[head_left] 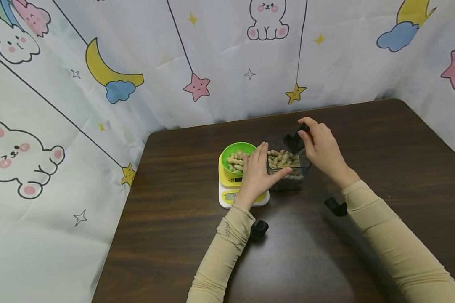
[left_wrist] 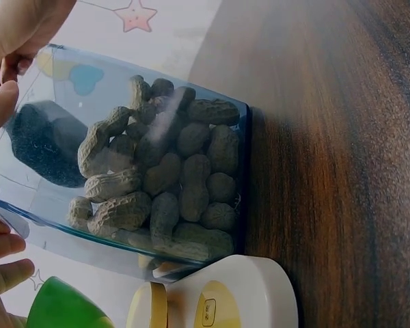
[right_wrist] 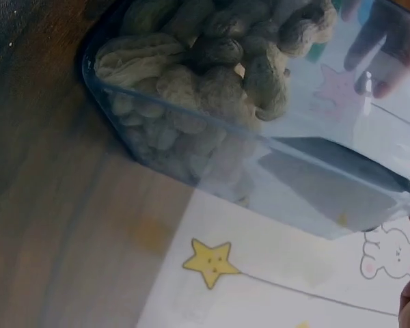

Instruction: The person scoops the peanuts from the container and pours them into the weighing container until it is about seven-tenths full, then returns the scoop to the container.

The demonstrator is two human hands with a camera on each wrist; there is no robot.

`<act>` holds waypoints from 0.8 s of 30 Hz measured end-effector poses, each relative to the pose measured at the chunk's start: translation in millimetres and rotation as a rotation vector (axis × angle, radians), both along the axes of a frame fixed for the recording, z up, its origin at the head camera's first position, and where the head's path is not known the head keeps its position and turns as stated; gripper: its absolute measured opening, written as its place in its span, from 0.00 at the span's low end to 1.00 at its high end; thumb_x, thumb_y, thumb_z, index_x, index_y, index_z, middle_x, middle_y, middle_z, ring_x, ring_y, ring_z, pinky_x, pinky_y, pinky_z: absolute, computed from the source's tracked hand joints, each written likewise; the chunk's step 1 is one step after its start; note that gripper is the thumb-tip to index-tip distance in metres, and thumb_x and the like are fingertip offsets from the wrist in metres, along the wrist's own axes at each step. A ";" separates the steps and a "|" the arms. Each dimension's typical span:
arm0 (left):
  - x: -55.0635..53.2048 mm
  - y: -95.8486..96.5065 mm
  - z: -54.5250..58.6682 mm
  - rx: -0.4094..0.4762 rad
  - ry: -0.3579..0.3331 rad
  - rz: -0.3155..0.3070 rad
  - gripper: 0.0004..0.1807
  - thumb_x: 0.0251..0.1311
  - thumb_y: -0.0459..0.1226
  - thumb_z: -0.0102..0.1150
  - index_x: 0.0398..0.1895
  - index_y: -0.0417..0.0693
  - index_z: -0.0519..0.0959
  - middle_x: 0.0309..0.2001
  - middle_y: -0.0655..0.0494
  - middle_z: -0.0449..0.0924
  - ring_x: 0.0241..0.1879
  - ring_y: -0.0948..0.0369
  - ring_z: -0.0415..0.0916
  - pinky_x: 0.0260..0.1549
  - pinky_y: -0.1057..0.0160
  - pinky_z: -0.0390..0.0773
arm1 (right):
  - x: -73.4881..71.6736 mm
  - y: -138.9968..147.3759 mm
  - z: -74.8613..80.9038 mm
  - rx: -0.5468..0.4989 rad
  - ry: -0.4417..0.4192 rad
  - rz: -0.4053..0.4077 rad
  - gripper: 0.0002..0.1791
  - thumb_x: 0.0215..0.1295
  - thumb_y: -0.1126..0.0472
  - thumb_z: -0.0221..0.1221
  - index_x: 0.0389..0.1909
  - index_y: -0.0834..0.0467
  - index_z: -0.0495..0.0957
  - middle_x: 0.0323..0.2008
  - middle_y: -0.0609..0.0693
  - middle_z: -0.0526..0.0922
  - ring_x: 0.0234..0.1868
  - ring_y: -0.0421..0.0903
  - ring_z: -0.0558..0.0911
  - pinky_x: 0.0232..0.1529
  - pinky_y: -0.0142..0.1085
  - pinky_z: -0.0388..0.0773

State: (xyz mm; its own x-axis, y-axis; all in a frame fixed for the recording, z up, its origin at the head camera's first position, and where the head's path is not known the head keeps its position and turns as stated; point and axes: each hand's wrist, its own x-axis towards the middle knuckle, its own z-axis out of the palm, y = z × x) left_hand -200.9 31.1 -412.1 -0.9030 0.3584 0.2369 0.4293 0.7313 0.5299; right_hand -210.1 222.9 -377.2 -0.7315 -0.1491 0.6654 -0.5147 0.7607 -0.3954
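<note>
My right hand (head_left: 324, 149) pinches the handle of a black scoop (head_left: 294, 143) between thumb and fingers. The scoop's head is tilted down inside a clear plastic container (head_left: 288, 185), above the peanuts (left_wrist: 184, 171) in its lower part. Beside the container's left wall is my left hand (head_left: 257, 170), fingers straight and thumb stretched across the front rim. A green bowl (head_left: 238, 146) with peanuts in it sits on a yellow and white kitchen scale (head_left: 227, 181), just left of the container. My left hand partly covers the bowl and the scale's display.
The brown wooden table (head_left: 167, 235) carries the scale and container near its back edge. Behind it hangs a white curtain (head_left: 227, 54) printed with stars, moons and bears. A black wrist camera (head_left: 259, 229) juts out beside my left sleeve.
</note>
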 end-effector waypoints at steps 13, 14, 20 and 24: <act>-0.5 -1.0 -0.4 0.007 -0.002 -0.001 0.51 0.53 0.65 0.54 0.73 0.49 0.49 0.73 0.52 0.52 0.73 0.58 0.49 0.68 0.38 0.44 | -5.3 4.6 -9.5 -0.064 -0.166 0.008 0.18 0.70 0.58 0.50 0.57 0.60 0.66 0.21 0.51 0.70 0.15 0.39 0.60 0.16 0.31 0.59; -0.6 -0.9 -0.6 0.008 -0.001 -0.002 0.51 0.53 0.65 0.54 0.73 0.49 0.49 0.73 0.51 0.52 0.73 0.57 0.49 0.68 0.37 0.44 | -5.6 5.4 -9.7 -0.078 -0.170 0.003 0.18 0.70 0.58 0.50 0.57 0.61 0.66 0.20 0.50 0.70 0.15 0.39 0.60 0.15 0.31 0.59; -1.7 0.6 -1.8 0.002 -0.006 -0.009 0.51 0.53 0.65 0.53 0.74 0.50 0.48 0.73 0.53 0.51 0.73 0.58 0.49 0.69 0.38 0.44 | -8.2 5.9 -11.2 -0.145 -0.166 -0.045 0.19 0.68 0.55 0.51 0.54 0.62 0.66 0.15 0.49 0.69 0.12 0.38 0.57 0.13 0.30 0.55; -2.5 0.6 -2.7 0.001 -0.012 -0.006 0.52 0.53 0.66 0.52 0.74 0.50 0.48 0.74 0.54 0.50 0.73 0.58 0.49 0.69 0.38 0.44 | -9.8 4.1 -12.0 -0.225 -0.207 -0.079 0.20 0.68 0.52 0.52 0.52 0.62 0.67 0.20 0.55 0.78 0.10 0.38 0.59 0.12 0.31 0.54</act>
